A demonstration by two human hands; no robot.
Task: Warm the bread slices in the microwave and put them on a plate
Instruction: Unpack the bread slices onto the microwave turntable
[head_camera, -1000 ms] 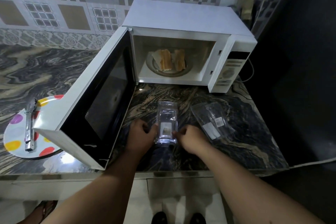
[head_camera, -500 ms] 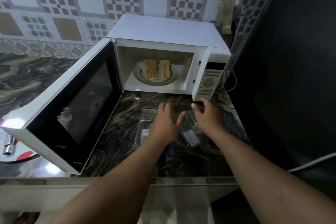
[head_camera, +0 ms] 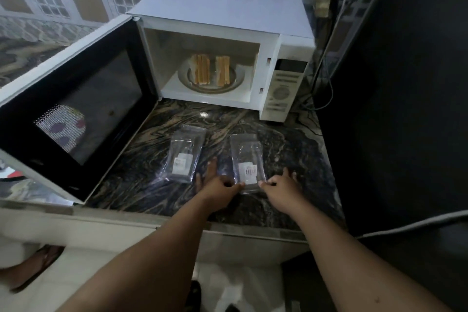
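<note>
A white microwave stands open at the back of the counter, its door swung out to the left. Inside, two stacks of toasted bread slices stand on the glass turntable. Two clear plastic bags lie on the dark marble counter: the left bag lies free, and the right bag is pinched at its near corners by my left hand and my right hand. The spotted plate shows only as a reflection and a sliver past the door.
The marble counter ends at a front edge near my forearms. A dark wall stands to the right, with cables beside the microwave. The open door blocks the left side of the counter. A tiled wall rises behind.
Both hands left the left bag, reached forward over the right bag, then drew back toward me and now pinch the right bag's near corners. The camera has moved closer and to the right.
</note>
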